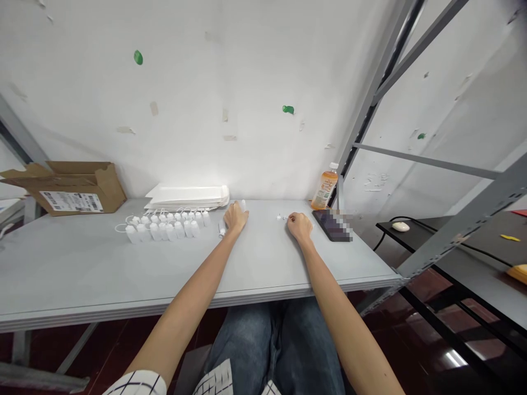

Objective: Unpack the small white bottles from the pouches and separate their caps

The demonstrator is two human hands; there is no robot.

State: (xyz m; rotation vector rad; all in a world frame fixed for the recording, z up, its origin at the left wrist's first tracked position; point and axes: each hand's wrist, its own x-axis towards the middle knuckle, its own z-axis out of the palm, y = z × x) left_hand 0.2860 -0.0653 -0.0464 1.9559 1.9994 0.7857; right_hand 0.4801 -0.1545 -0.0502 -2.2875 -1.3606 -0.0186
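My left hand [236, 216] is closed on the grey tabletop, its fingers wrapped round a small white bottle [243, 205] whose end shows past the knuckles. Another small translucent piece [222, 228] lies at its left side. My right hand [300, 225] is also closed, resting on the table; a tiny white piece [285, 218] shows at its fingertips, too small to make out. Left of that hand lies a small white part [279, 217]. Several white squeeze bottles [155, 231] with looped caps stand in rows to the left of my left hand.
White trays or sheets [185, 195] are stacked by the wall, behind the bottles. An open cardboard box [78, 189] is at the far left of the table [263, 263]. An orange drink bottle [325, 186] and a dark phone [331, 225] are on the right, near a metal post.
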